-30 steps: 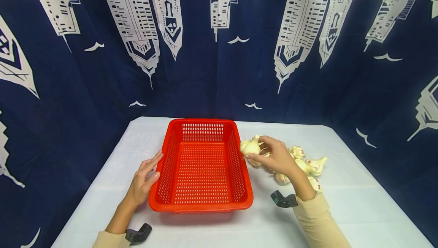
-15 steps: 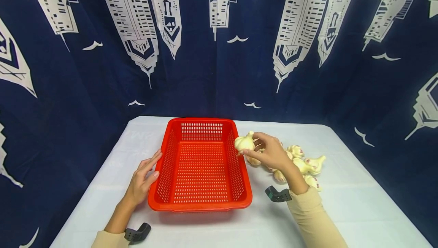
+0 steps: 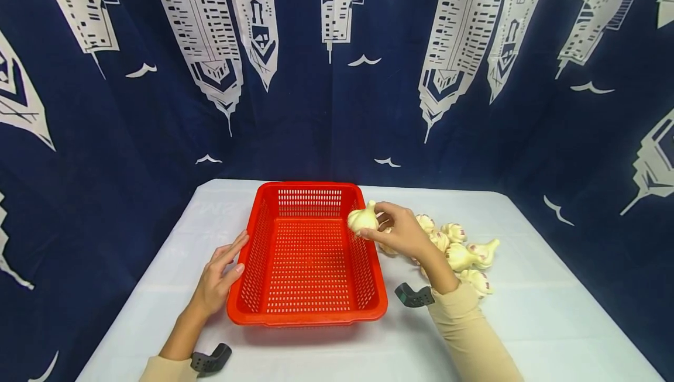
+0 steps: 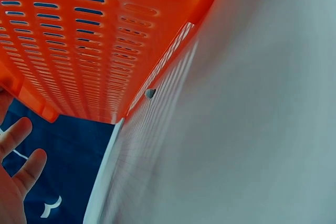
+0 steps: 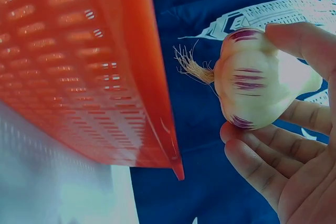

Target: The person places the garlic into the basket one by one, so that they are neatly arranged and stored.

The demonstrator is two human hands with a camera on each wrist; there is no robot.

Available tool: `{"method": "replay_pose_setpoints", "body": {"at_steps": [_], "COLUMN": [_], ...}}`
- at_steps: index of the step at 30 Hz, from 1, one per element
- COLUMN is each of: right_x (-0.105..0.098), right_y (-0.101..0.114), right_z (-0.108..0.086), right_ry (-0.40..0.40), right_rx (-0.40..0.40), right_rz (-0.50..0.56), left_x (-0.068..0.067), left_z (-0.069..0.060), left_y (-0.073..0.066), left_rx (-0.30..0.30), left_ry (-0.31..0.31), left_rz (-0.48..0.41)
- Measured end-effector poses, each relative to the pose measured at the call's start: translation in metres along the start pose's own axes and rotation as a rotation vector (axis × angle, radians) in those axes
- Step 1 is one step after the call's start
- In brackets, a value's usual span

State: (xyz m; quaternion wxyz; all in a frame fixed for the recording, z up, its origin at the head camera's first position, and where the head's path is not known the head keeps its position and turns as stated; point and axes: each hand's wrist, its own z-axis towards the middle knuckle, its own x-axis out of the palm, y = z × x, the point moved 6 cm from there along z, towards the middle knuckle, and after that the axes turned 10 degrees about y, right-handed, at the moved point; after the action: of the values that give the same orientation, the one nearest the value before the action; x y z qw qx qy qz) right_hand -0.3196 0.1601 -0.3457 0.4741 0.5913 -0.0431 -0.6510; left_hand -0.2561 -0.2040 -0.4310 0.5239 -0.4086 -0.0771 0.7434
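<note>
A garlic bulb (image 3: pixel 362 220), pale with purple streaks and dry roots, is pinched between the thumb and fingers of my right hand (image 3: pixel 398 231). In the head view it is over the right rim of the red perforated basket (image 3: pixel 310 319); the right wrist view shows the bulb (image 5: pixel 257 80) higher than the basket's rim (image 5: pixel 160 103). My left hand (image 3: pixel 217 279) rests with straight fingers against the basket's left rim. Only part of the left hand (image 4: pixel 18 174) enters the left wrist view, beside the basket's slotted wall (image 4: pixel 94 51).
Several more garlic bulbs (image 3: pixel 460 257) lie in a loose group on the white table (image 3: pixel 547 294), right of the basket and partly behind the right forearm. A dark blue curtain (image 3: pixel 337 119) with white building prints hangs behind the table.
My right hand has carried the garlic bulb leftward, from beside the basket to over its right rim. More of the bulbs on the table show now. The left hand keeps its place.
</note>
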Motion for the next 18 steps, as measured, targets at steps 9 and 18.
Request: {"method": "replay_pose_setpoints", "body": {"at_steps": [9,18], "right_x": [0.0064,0.0108], "right_y": [0.0034,0.0025], "right_z": [0.0058,0.0105], "right_ry": [0.027,0.049], "right_rx": [0.0,-0.029], "right_rz": [0.004,0.0], "left_x": [0.0015,0.0007], "left_z": [-0.0009,-0.0009], "left_y": [0.0007,-0.0002], "left_rx": [0.004,0.003], "left_ry": [-0.001,0.0], "left_rz": [-0.002,0.015]}}
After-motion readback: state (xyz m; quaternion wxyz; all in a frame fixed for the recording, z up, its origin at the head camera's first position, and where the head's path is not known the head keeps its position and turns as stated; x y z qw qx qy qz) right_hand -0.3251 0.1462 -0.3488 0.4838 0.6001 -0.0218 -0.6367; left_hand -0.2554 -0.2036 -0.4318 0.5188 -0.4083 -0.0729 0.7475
